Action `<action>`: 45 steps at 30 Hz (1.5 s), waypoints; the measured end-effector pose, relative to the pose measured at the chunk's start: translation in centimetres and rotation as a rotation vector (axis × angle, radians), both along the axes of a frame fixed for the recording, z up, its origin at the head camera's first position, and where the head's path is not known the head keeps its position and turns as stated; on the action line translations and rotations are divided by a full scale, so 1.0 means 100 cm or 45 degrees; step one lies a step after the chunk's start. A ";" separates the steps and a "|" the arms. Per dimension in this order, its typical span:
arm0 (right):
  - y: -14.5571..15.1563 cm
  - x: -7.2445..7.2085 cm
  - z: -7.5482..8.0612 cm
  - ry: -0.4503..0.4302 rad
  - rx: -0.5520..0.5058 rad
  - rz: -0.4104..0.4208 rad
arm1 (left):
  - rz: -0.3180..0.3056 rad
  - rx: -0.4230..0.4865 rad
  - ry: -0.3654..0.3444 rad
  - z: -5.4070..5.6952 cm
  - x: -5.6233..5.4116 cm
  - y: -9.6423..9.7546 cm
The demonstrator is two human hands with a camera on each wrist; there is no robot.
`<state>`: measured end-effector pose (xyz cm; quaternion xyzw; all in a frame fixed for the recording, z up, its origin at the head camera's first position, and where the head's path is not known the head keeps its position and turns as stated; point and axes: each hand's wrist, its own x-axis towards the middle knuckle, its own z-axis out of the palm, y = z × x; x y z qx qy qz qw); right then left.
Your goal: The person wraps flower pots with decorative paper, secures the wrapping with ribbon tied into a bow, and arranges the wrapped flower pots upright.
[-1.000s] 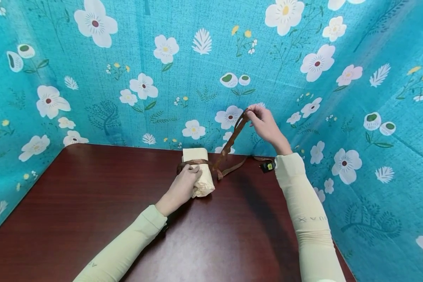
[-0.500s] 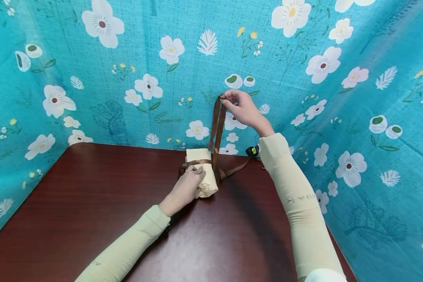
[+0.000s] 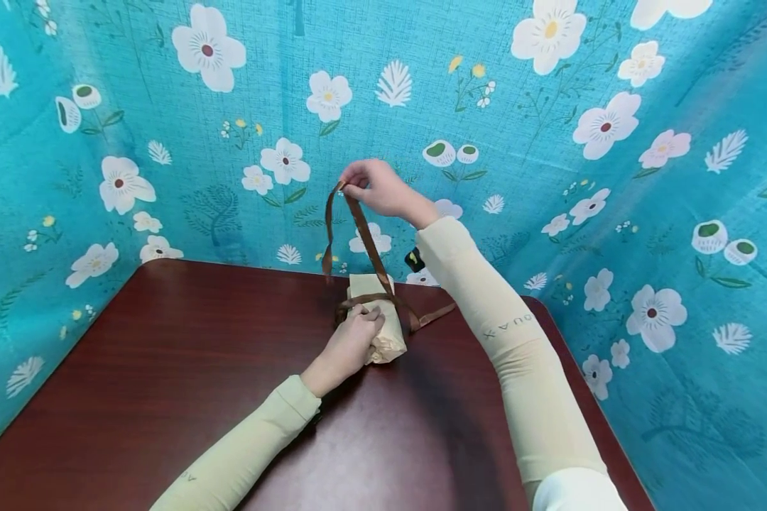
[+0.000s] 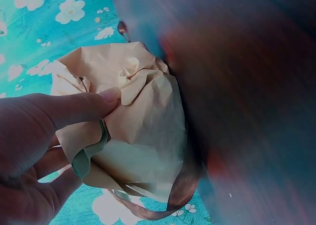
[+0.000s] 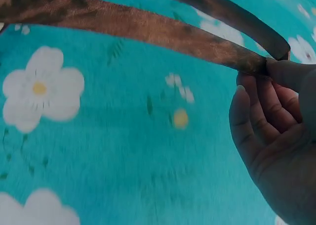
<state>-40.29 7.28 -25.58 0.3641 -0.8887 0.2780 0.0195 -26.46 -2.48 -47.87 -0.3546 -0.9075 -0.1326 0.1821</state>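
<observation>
A cream paper-wrapped package [image 3: 393,328] lies near the back of the table, with a brown ribbon [image 3: 369,241] around its middle. My left hand [image 3: 347,339] grips the package from its left side. In the left wrist view the thumb presses on the crumpled folds of the paper [image 4: 153,111], while the other fingers go behind it. High above the package, my right hand [image 3: 380,188] pinches the ribbon between thumb and fingertips. From the pinch, one length runs taut down to the package and a loose tail hangs to the left. Another ribbon length [image 3: 436,314] lies right of the package.
The dark red-brown table [image 3: 230,341] reaches back to a turquoise flowered cloth [image 3: 243,227], which also hangs along both sides. A small black device [image 3: 414,260] sits at the right wrist.
My right hand has carried the ribbon leftward and slightly up, from right of the package to above its left side. The left hand keeps its hold on the package.
</observation>
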 end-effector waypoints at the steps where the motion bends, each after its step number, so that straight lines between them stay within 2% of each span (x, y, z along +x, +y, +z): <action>1: -0.007 -0.001 -0.002 -0.015 0.022 0.023 | 0.001 0.005 0.007 0.000 0.000 0.000; 5: -0.031 -0.002 -0.014 -0.097 0.121 0.107 | 0.000 0.016 0.029 -0.002 -0.001 0.002; 9: -0.041 -0.001 -0.025 -0.151 0.188 0.129 | -0.002 0.008 0.028 -0.001 -0.002 0.003; 14: -0.035 0.001 -0.033 -0.172 0.213 0.114 | 0.015 -0.013 0.057 -0.002 -0.003 0.003; 18: -0.017 0.005 -0.042 -0.231 0.347 0.082 | 0.006 0.016 0.046 -0.002 -0.003 0.003; 21: 0.000 0.007 -0.059 -0.307 0.556 0.054 | -0.011 0.039 0.014 -0.002 -0.002 0.002; 24: 0.014 0.010 -0.085 -0.359 0.793 0.028 | -0.015 0.045 0.003 -0.004 -0.002 0.001; 27: 0.022 0.013 -0.110 -0.370 0.893 0.044 | -0.014 0.043 0.026 -0.005 -0.002 0.001; 31: 0.024 0.016 -0.126 -0.329 0.799 0.122 | -0.009 0.052 0.046 -0.005 -0.002 0.002; 39: 0.008 0.018 -0.130 -0.285 0.588 0.244 | -0.007 0.088 0.049 -0.008 -0.001 0.005; 42: 0.006 0.018 -0.132 -0.328 0.544 0.258 | -0.001 0.094 0.030 -0.007 0.000 0.004; 45: 0.013 0.019 -0.129 -0.348 0.477 0.219 | 0.008 0.082 0.025 -0.006 -0.001 0.002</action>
